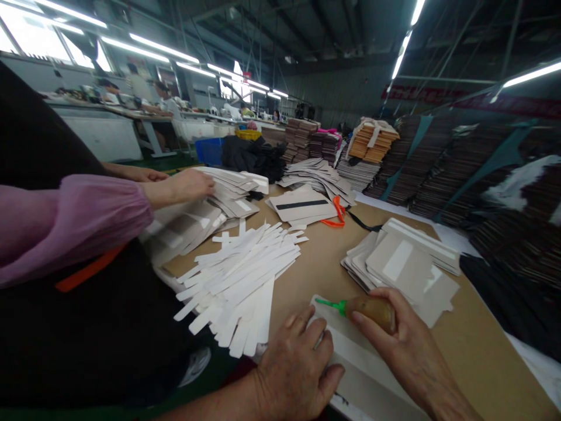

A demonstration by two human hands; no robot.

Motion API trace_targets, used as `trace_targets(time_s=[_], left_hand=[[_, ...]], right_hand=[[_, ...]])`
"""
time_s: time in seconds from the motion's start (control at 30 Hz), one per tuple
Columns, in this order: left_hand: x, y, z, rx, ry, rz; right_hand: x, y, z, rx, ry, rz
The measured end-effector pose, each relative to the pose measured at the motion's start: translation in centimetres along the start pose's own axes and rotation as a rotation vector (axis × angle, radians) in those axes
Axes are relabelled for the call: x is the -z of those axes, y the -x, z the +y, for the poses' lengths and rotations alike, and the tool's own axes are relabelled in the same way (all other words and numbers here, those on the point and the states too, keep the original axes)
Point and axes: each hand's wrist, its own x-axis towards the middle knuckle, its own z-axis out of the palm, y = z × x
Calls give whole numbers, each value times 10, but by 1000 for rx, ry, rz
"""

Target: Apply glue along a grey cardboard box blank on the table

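In my right hand (412, 345) is a squeeze bottle (372, 312) of brownish stuff, fingers wrapped round it. Its thin green nozzle points left, tip over the far end of a grey-beige panel (363, 362) at the table's near edge. My left hand (302, 362) rests on the left side of that panel, fingers bent and slightly apart, with the thumb spread away. Just beyond it lies a loose heap of white strips (245, 275). To the right, beyond the bottle, is a stack of grey-beige panels (394, 257), some bearing white strips.
At left a co-worker's hand (188, 187), in a lilac sleeve (87, 216), reaches over more panels (228, 193). Ahead lie a panel with a black strip (302, 204) and an orange ribbon (337, 213). Tall stacks (438, 158) and black fabric (517, 298) line the right.
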Motion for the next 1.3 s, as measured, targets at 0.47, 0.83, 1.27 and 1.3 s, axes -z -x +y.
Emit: trace_targets(time_s=[0.47, 0.83, 1.27, 1.3], left_hand=[[-4, 1, 0, -15, -3, 51], [-8, 1, -3, -31, -17, 54], [-9, 1, -3, -30, -25, 60], [-9, 2, -3, -29, -26, 58]], right_hand=[[9, -12, -24, 92, 139, -68], [9, -15, -33, 94, 207, -79], [9, -16, -42, 79, 237, -100], [10, -15, -42, 84, 241, -99]])
